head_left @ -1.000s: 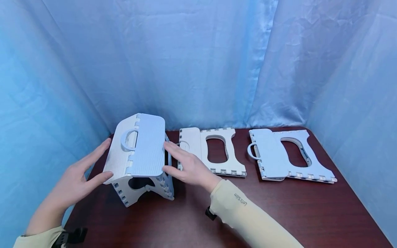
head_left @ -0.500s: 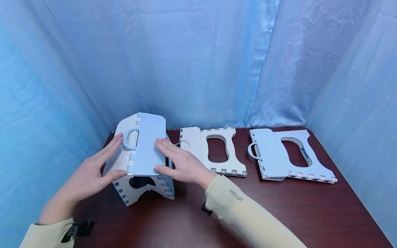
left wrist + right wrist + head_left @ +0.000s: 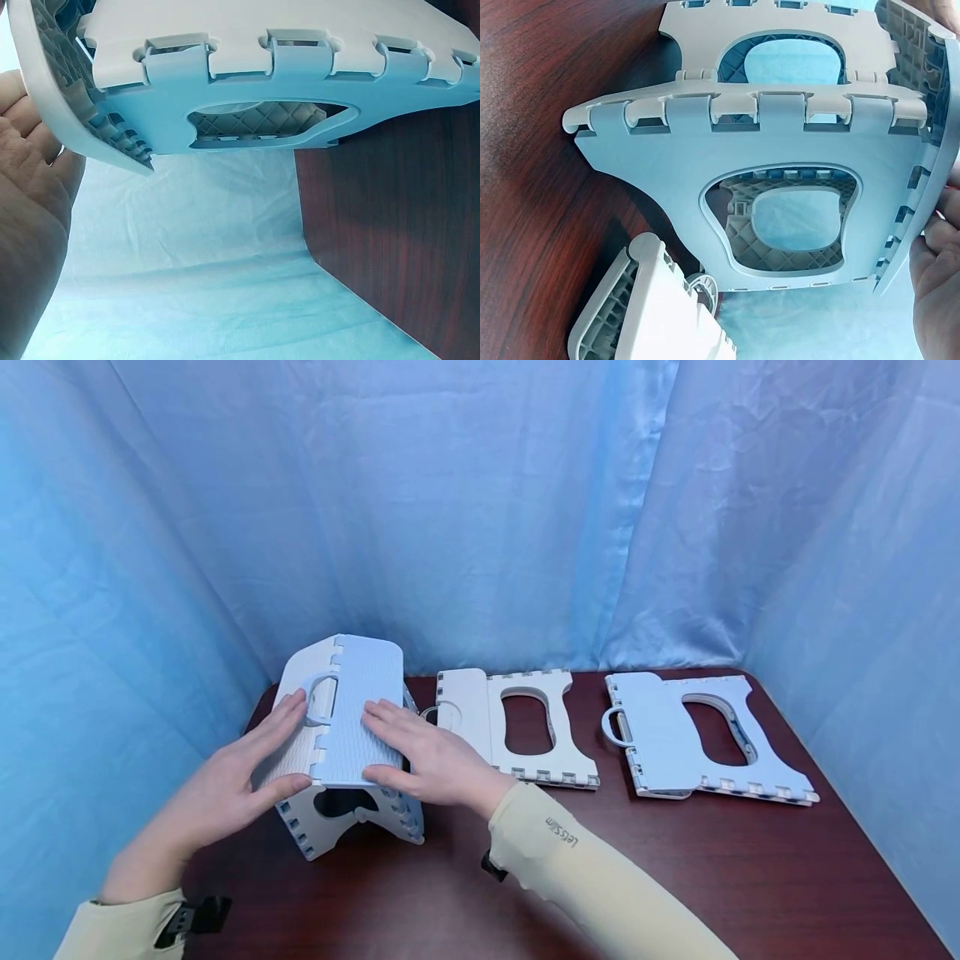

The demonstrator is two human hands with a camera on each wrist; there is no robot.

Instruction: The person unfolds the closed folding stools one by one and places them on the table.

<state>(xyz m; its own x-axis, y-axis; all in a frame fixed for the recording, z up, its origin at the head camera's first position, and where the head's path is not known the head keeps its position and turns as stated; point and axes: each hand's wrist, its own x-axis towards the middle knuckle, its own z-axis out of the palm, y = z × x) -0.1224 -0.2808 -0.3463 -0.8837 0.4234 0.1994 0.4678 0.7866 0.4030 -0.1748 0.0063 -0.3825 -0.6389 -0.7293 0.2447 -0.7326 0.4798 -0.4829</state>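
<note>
A white folding step stool point(image 3: 363, 677) stands unfolded on its legs at the left of the table. Its two-part top looks slightly peaked along the middle hinge, where a loop handle point(image 3: 318, 700) sits. My left hand point(image 3: 225, 785) lies with straight fingers on the left half of the top. On the right half rests my right hand point(image 3: 431, 756), fingers extended. The left wrist view shows the stool's hinged side panel point(image 3: 169, 124) beside my palm point(image 3: 30, 187). Seen from the right wrist, the cut-out leg panel point(image 3: 660, 165) is spread.
Two folded step stools lie flat on the dark wooden table point(image 3: 517, 877): one white stool point(image 3: 465, 702) close to the standing stool's right, another stool point(image 3: 660, 735) farther right. Blue curtains point(image 3: 480, 510) hang behind and at both sides.
Both hands have moved inward from the outer edges of the top onto its surface, the left to the right and the right to the left. The stools have stayed in place.
</note>
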